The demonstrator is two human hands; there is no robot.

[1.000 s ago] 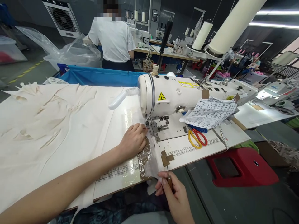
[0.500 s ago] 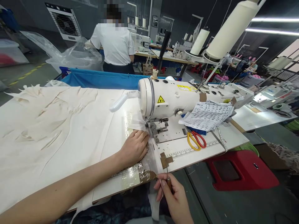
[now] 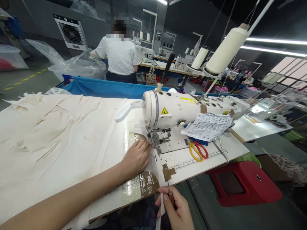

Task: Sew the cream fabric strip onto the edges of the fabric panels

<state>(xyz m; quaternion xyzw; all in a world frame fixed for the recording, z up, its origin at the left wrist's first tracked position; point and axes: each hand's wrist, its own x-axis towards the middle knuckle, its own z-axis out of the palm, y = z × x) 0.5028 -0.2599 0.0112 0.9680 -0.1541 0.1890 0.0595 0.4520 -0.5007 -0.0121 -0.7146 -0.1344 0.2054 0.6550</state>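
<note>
My left hand (image 3: pixel 136 157) lies palm down on cream fabric (image 3: pixel 55 134) just left of the presser foot (image 3: pixel 156 141) of a white sewing machine (image 3: pixel 172 108), fingers loosely curled on the cloth. At the table's front edge my right hand (image 3: pixel 175 209) pinches a small brown-handled pointed tool (image 3: pixel 170 195) together with a narrow strip of the cream fabric (image 3: pixel 158 207) that hangs over the edge.
Red and yellow scissors (image 3: pixel 198 150) and a printed sheet (image 3: pixel 207 126) lie right of the needle. A red stool (image 3: pixel 244 183) stands below right. A blue bin (image 3: pixel 105 88) sits behind the table. A person in a white shirt (image 3: pixel 120 54) works beyond. Thread cones (image 3: pixel 225 51) rise above.
The fabric has fed through toward the machine, uncovering the brown taped patch at the table edge. My left hand slid slightly back; the view tilted up a little.
</note>
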